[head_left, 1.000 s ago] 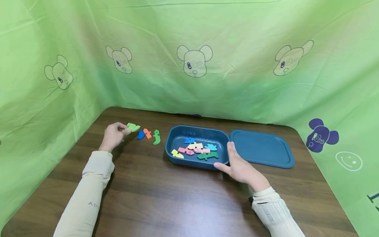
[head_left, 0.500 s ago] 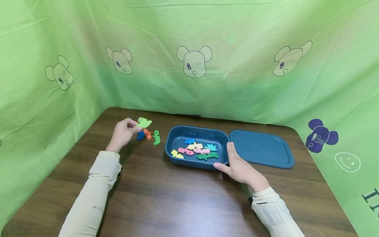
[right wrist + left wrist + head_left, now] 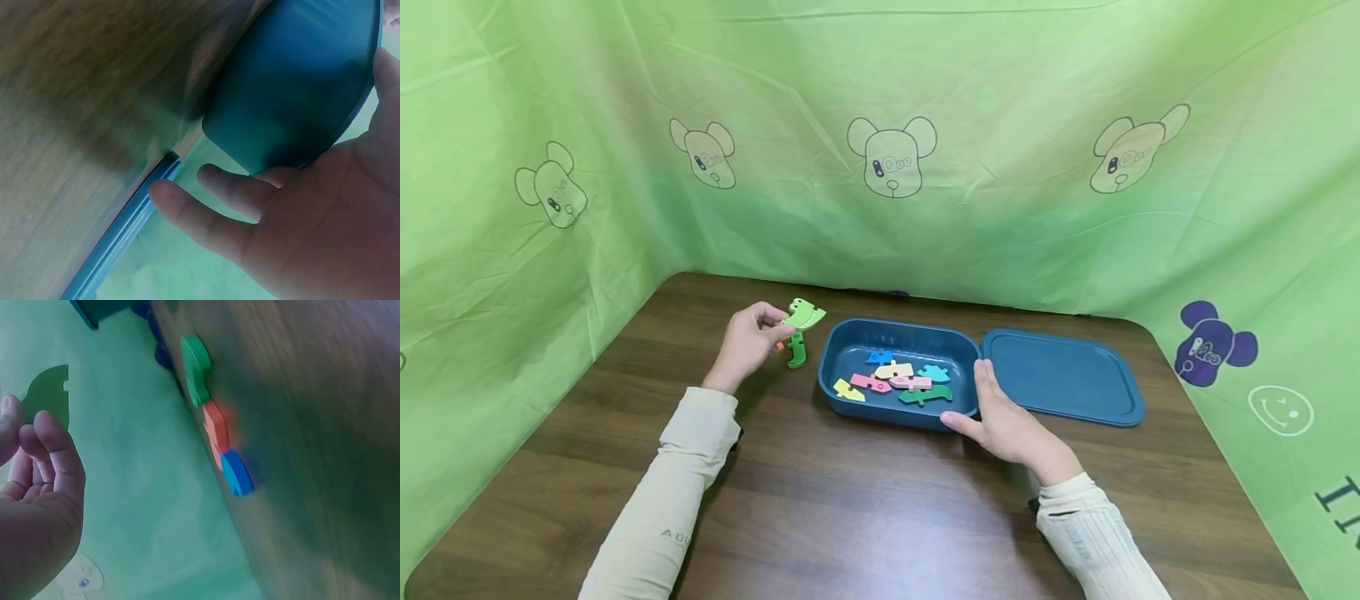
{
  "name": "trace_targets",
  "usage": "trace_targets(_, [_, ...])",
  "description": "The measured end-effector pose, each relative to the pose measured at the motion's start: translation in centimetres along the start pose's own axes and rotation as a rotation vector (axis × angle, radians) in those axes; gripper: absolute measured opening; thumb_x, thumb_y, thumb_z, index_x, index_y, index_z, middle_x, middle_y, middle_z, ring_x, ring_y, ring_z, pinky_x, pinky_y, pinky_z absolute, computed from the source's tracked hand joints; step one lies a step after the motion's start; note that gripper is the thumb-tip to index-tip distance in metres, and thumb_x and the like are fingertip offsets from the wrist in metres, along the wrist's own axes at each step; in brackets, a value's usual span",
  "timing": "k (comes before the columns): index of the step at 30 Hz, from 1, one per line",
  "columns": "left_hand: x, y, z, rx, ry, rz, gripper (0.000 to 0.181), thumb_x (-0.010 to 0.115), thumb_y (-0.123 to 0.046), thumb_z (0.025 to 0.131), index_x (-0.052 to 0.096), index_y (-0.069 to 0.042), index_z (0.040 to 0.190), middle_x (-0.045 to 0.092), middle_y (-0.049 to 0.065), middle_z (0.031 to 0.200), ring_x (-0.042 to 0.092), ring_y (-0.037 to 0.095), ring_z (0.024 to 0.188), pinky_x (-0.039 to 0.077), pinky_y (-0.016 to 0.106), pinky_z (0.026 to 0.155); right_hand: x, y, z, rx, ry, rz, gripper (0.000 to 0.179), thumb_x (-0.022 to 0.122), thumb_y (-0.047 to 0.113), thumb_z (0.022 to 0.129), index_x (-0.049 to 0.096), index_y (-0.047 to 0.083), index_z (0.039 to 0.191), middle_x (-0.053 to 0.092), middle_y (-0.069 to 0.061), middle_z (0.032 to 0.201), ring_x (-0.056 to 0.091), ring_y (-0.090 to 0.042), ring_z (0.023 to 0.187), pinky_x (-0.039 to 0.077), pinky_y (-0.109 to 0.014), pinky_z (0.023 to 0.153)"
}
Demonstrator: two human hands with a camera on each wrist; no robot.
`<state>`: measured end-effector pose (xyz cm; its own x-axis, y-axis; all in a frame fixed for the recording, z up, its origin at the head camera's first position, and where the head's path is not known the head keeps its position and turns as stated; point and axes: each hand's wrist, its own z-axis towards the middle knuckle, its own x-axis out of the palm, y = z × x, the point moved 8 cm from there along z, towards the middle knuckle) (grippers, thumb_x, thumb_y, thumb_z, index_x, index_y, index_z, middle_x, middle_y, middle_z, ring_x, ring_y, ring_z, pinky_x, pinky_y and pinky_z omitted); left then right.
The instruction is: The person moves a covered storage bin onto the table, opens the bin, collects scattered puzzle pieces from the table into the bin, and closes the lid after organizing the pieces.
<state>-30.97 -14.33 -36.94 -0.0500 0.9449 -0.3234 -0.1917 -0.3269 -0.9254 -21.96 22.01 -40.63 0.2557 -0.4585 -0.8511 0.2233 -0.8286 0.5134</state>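
Note:
My left hand (image 3: 751, 343) pinches a light green puzzle piece (image 3: 807, 314) shaped like an animal head with raised eyes, held up over the table left of the blue box. Beneath it lies a green puzzle piece (image 3: 797, 353); the left wrist view also has an orange piece (image 3: 216, 428) and a blue piece (image 3: 237, 474) in line with it. My right hand (image 3: 1011, 425), fingers extended and thumb spread, rests against the right end of the box (image 3: 837, 357). Several coloured puzzle pieces lie inside, among them a pink one (image 3: 870, 382) and a dark green one (image 3: 925, 395).
The blue lid (image 3: 1063, 377) lies flat on the wooden table (image 3: 850, 508), just right of the box. A green curtain (image 3: 895, 242) printed with bear heads hangs behind the table and along both sides.
My left hand has carried the light green piece rightward, from beside the blue piece to above the green one, covering the blue and most of the orange piece. The right hand stays put.

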Motion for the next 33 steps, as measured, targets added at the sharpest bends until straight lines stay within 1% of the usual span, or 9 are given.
trace_targets(4, [1.6,-0.8,-0.1,0.025,0.030,-0.005,0.018,0.075,0.000,0.090,0.069,0.008,0.105,0.066,0.010,0.081,0.058,0.011,0.061,0.051,0.024,0.056,0.0,0.1,0.0,0.000,0.002,0.007,0.109,0.057,0.059,0.098,-0.004,-0.011,0.155,-0.010,-0.031,0.162,0.000,-0.047,0.149,0.015,-0.060,0.115])
trace_targets(6, [2.5,-1.2,-0.1,0.036,0.057,0.007,0.016,0.074,0.000,0.090,0.070,0.006,0.104,0.065,0.009,0.080,0.057,0.014,0.060,0.049,0.025,0.054,0.0,0.1,-0.1,0.004,0.003,0.005,0.108,0.057,0.058,0.098,-0.005,-0.010,0.155,-0.010,-0.030,0.162,0.000,-0.046,0.149,0.014,-0.060,0.115])
trace_targets(10, [4.4,-1.6,-0.2,0.025,0.136,0.020,0.014,0.073,-0.004,0.093,0.071,0.001,0.105,0.066,0.009,0.083,0.058,0.027,0.065,0.049,0.032,0.057,0.0,0.0,-0.1,0.010,0.005,0.001,0.108,0.057,0.058,0.098,-0.005,-0.009,0.156,-0.009,-0.030,0.162,0.001,-0.046,0.149,0.015,-0.060,0.116])
trace_targets(13, [5.7,-1.9,-0.4,0.017,0.186,0.038,0.013,0.073,-0.006,0.094,0.072,-0.001,0.106,0.067,0.009,0.086,0.057,0.030,0.069,0.049,0.034,0.059,0.1,0.0,-0.1,0.010,0.007,0.004,0.108,0.057,0.058,0.098,-0.005,-0.009,0.156,-0.009,-0.030,0.163,0.000,-0.045,0.149,0.015,-0.059,0.116])
trace_targets(18, [7.7,-2.7,-0.6,0.029,0.240,0.098,0.014,0.073,-0.008,0.094,0.073,-0.004,0.107,0.067,0.007,0.090,0.057,0.022,0.074,0.049,0.032,0.062,0.1,-0.2,0.0,0.011,0.007,0.000,0.109,0.057,0.059,0.098,-0.006,-0.008,0.156,-0.008,-0.029,0.163,0.000,-0.045,0.150,0.015,-0.059,0.116])
trace_targets(21, [9.1,-3.2,-0.7,0.034,0.280,0.116,0.013,0.072,-0.008,0.094,0.074,-0.004,0.107,0.067,0.007,0.092,0.059,0.022,0.080,0.051,0.033,0.068,0.1,-0.3,0.0,0.009,0.004,-0.005,0.109,0.056,0.061,0.097,-0.005,-0.008,0.156,-0.007,-0.030,0.163,0.001,-0.045,0.150,0.015,-0.059,0.116])
trace_targets(25, [11.0,-3.5,-1.0,0.031,0.343,0.122,0.013,0.071,-0.006,0.095,0.074,-0.003,0.107,0.067,0.006,0.093,0.061,0.022,0.088,0.051,0.033,0.075,0.1,-0.3,0.0,0.000,0.001,-0.005,0.110,0.056,0.062,0.097,-0.004,-0.009,0.156,-0.007,-0.030,0.163,0.001,-0.045,0.150,0.015,-0.059,0.116])
trace_targets(30, [12.7,-3.9,-1.3,0.044,0.381,0.130,0.010,0.071,-0.004,0.094,0.075,-0.004,0.103,0.067,0.005,0.092,0.061,0.021,0.087,0.051,0.033,0.075,0.2,-0.2,0.0,-0.006,0.003,-0.002,0.110,0.055,0.063,0.097,-0.004,-0.009,0.156,-0.008,-0.030,0.163,0.001,-0.045,0.149,0.015,-0.059,0.116])
trace_targets(33, [13.8,-3.9,-1.6,0.017,0.420,0.087,0.009,0.069,-0.004,0.095,0.074,-0.003,0.103,0.069,0.006,0.095,0.065,0.027,0.089,0.055,0.039,0.076,0.2,-0.3,0.0,-0.003,0.002,-0.003,0.110,0.055,0.063,0.097,-0.004,-0.009,0.156,-0.008,-0.030,0.163,0.001,-0.045,0.149,0.015,-0.059,0.116])
